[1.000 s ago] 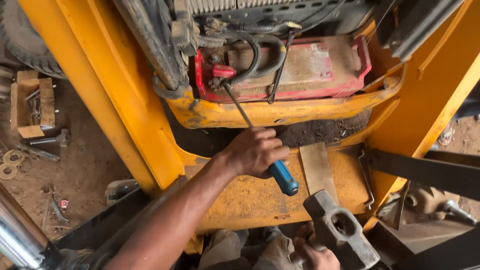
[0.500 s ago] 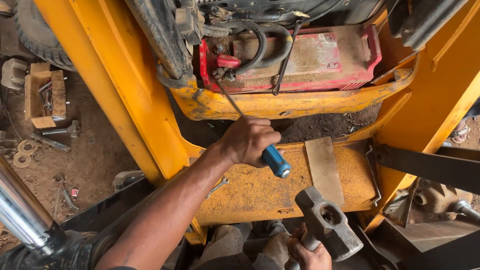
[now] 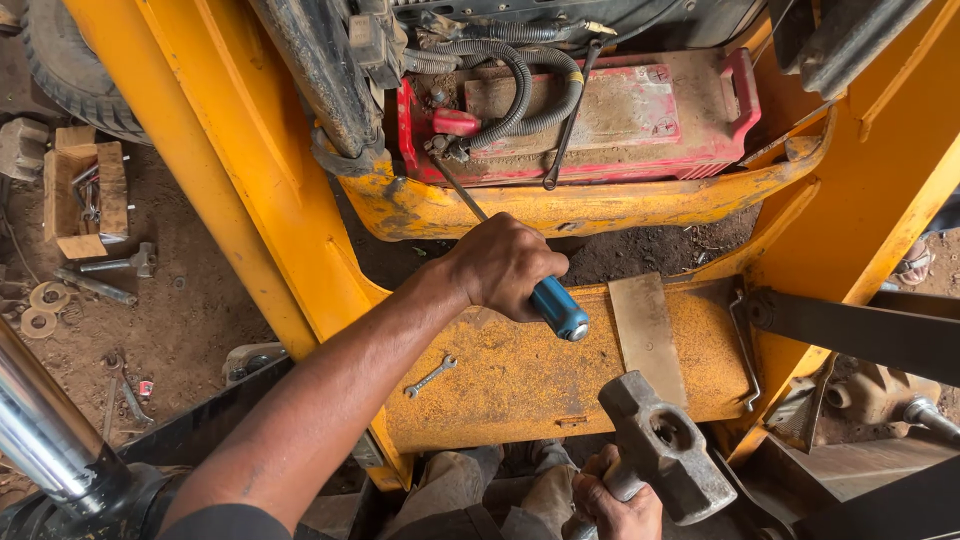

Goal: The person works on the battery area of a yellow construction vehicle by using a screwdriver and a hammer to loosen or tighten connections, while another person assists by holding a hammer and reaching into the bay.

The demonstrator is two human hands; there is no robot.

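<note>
My left hand (image 3: 503, 262) grips a screwdriver with a blue handle (image 3: 557, 308). Its long shaft (image 3: 462, 196) runs up and left, with the tip at a terminal on the dusty red battery (image 3: 640, 118). My right hand (image 3: 612, 503), low in the view, holds a heavy grey sledgehammer (image 3: 665, 446) by its handle, the head raised just below and to the right of the screwdriver handle. The battery sits in a yellow tray (image 3: 560, 208) of the machine, with black ribbed cables (image 3: 520, 90) looping over it.
A small spanner (image 3: 430, 376) lies on the rusty yellow plate (image 3: 520, 385), beside a bare metal strip (image 3: 645, 330). A wooden box of tools (image 3: 85, 190), washers (image 3: 40, 308) and bolts lie on the dirt at left. A chrome cylinder rod (image 3: 35, 430) is at bottom left.
The view has shifted slightly, and my left hand with the screwdriver stays against the battery terminal. The hammer head has risen a little toward the screwdriver handle.
</note>
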